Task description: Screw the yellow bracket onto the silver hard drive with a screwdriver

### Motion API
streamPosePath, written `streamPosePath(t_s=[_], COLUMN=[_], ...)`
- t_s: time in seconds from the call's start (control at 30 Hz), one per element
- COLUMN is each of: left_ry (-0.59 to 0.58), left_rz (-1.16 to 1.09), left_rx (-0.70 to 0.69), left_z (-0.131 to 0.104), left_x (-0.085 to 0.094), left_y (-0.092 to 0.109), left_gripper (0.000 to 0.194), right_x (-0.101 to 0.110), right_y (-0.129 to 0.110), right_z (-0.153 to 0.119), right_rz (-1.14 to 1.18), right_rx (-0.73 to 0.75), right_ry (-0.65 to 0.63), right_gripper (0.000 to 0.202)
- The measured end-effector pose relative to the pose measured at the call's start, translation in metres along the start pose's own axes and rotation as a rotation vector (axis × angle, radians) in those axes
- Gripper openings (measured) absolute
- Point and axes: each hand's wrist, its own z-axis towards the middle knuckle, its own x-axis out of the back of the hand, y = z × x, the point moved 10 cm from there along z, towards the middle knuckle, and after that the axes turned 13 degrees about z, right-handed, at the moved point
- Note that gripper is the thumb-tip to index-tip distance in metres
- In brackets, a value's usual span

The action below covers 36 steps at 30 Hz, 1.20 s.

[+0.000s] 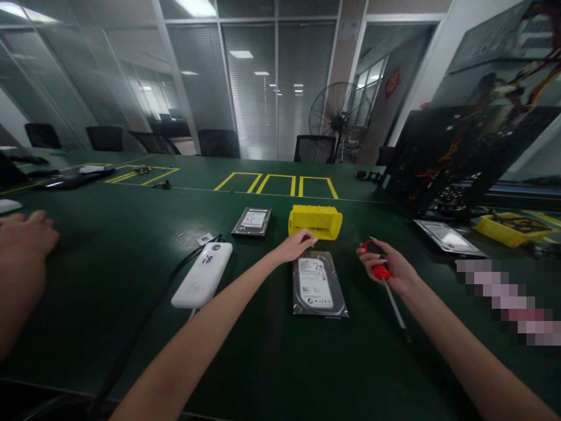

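Observation:
My left hand (298, 244) is over the far edge of a hard drive (318, 283), just in front of a yellow plastic bin (314, 221). Its fingers are pinched together, and whatever they may hold is too small to make out. The drive lies flat, its white label facing up. To the right of it, my right hand (392, 266) is closed round the red and black handle of a screwdriver (394, 304), whose shaft points down towards me. The yellow bin lies tipped, its opening facing me.
A second hard drive (253, 221) lies left of the bin, and a white power bank (204, 275) with a cable is nearer. Right stand an open computer case (438, 158), another drive (449, 237) and a filled yellow bin (508, 228). Another person's hand (28, 234) rests far left.

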Motion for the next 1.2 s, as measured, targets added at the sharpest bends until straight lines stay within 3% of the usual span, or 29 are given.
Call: streamPosePath(t_s=[0.1,0.2,0.3,0.43,0.57,0.67,0.73,0.87,0.93,1.0,1.1,1.2], left_ry=[-0.039,-0.057,-0.072,-0.062,-0.031,-0.024,-0.003,0.063,0.077,0.085,0.095,0.091], left_rz=[-0.175,-0.395,-0.498,-0.466,-0.4,-0.352,-0.334,-0.299,-0.266,-0.23,-0.189,-0.099], left_rx=[0.045,0.083,0.079,0.075,0.078,0.064,0.054,0.034,0.031,0.052,0.095,0.138], left_z=[-0.003,-0.006,-0.009,-0.015,-0.021,-0.023,-0.023,-0.025,-0.029,-0.035,-0.044,-0.054], left_x=[-0.006,-0.012,-0.016,-0.013,-0.008,-0.007,-0.007,-0.003,-0.001,0.003,0.011,0.019], left_y=[-0.006,-0.013,-0.016,-0.017,-0.014,-0.012,-0.013,-0.013,-0.01,-0.008,-0.006,-0.005], left_gripper=[0.019,0.017,0.018,0.019,0.022,0.023,0.023,0.023,0.023,0.022,0.019,0.019], right_x=[-0.012,-0.026,-0.011,-0.006,-0.02,-0.028,-0.041,-0.052,-0.059,-0.064,-0.068,-0.062], right_y=[0.018,0.001,-0.017,-0.039,-0.034,-0.022,-0.003,0.073,0.111,0.135,0.136,0.123], right_z=[-0.018,-0.025,-0.018,-0.009,-0.011,-0.02,-0.034,-0.054,-0.064,-0.069,-0.069,-0.065], right_rz=[-0.45,-1.008,-1.414,-1.88,-2.357,-2.443,-2.438,-2.295,-2.337,-2.398,-2.419,-2.421], right_rx=[-0.088,0.193,0.293,0.507,0.752,0.79,0.834,0.631,0.672,0.761,0.878,0.768], right_ry=[0.003,-0.016,0.133,0.228,0.241,0.281,0.24,-0.087,-0.209,-0.219,-0.066,-0.037], right_gripper=[0.028,0.047,0.05,0.053,0.05,0.05,0.054,0.082,0.095,0.096,0.091,0.098])
